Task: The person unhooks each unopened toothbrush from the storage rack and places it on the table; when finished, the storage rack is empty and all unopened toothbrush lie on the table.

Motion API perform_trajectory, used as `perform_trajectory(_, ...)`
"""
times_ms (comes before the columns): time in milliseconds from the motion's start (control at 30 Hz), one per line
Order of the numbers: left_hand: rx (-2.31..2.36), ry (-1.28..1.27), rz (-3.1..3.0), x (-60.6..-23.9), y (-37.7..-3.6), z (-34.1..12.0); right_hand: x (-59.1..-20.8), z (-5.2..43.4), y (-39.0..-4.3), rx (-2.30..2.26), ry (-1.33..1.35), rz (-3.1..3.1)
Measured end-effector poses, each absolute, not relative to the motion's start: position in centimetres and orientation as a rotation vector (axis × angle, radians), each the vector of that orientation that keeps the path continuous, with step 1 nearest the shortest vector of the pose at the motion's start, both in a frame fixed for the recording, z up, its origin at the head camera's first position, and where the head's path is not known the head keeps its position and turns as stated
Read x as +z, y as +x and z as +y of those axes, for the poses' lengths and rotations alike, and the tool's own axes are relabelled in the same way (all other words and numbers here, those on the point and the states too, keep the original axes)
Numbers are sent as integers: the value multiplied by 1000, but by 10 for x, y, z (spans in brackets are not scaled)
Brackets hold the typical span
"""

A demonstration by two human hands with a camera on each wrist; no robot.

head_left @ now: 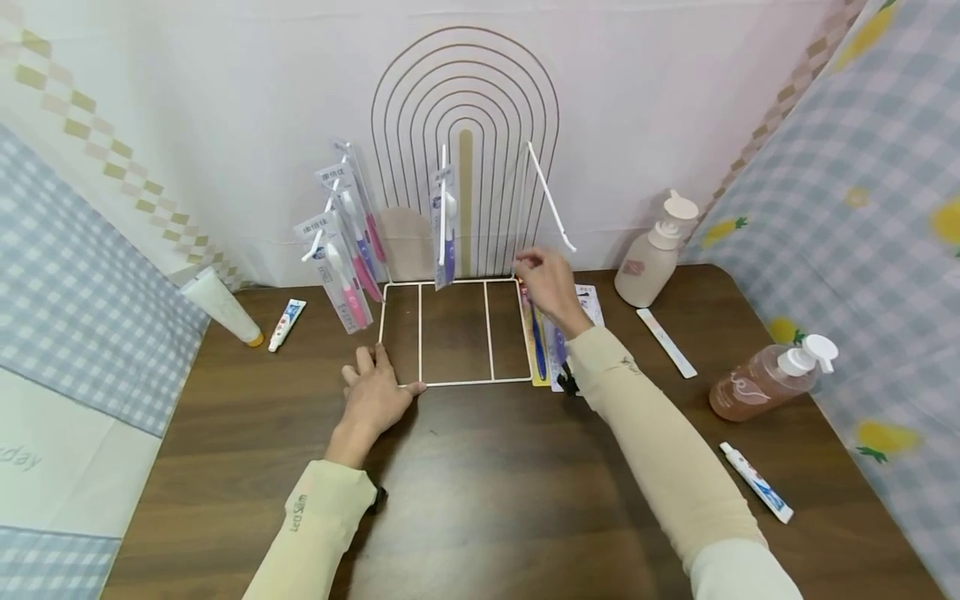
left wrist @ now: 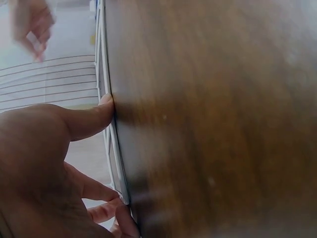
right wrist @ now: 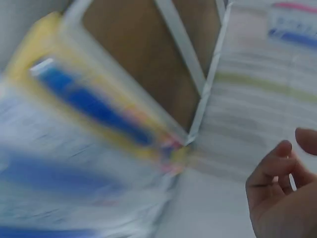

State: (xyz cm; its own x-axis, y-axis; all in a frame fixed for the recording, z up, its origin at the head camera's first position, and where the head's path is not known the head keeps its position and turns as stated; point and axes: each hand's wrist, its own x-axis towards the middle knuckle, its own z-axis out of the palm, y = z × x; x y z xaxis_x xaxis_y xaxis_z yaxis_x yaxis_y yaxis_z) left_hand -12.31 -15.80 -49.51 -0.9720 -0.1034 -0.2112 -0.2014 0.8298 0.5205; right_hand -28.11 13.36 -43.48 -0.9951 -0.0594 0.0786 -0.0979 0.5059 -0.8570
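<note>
While the left hand [head_left: 375, 396] presses flat, fingers straight, on its front-left corner, the thin white wire rack [head_left: 454, 333] stands mid-tabletop by the back edge; the right hand [head_left: 549, 285] pinches its back-right corner.

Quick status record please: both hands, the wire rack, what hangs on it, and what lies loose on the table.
left hand: rests on front left corner of wire rack
right hand: at the rack's right rear corner; grip unclear
hanging: toothbrush packs
beside rack: toothbrush pack lying flat
loose: toothpaste tubes, pump bottles
</note>
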Motion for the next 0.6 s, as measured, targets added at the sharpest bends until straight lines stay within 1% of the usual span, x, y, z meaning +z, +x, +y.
perform_trajectory(33,835,-238,2838,-495,-123,-157,-428,125,-282,1559,202,-2697)
perform_trajectory(67,839,-238,2836,-494,-123,-156,-406,111,-270,1562,237,-2722)
perform_trajectory(100,841,-238,2833,-493,-123,-156,-399,103,-270,1567,285,-2739)
perform_trajectory(200,845,-239,2830,-491,-123,-155,-382,84,-273,1622,451,-2742)
perform_trajectory(300,842,-236,2832,-491,-123,-155,-370,69,-274,1666,558,-2742)
perform_trajectory(367,838,-235,2833,-491,-122,-155,-365,61,-274,1728,586,-2713)
perform_trajectory(600,844,-249,2831,-493,-121,-157,-364,45,-273,1882,543,-2573)
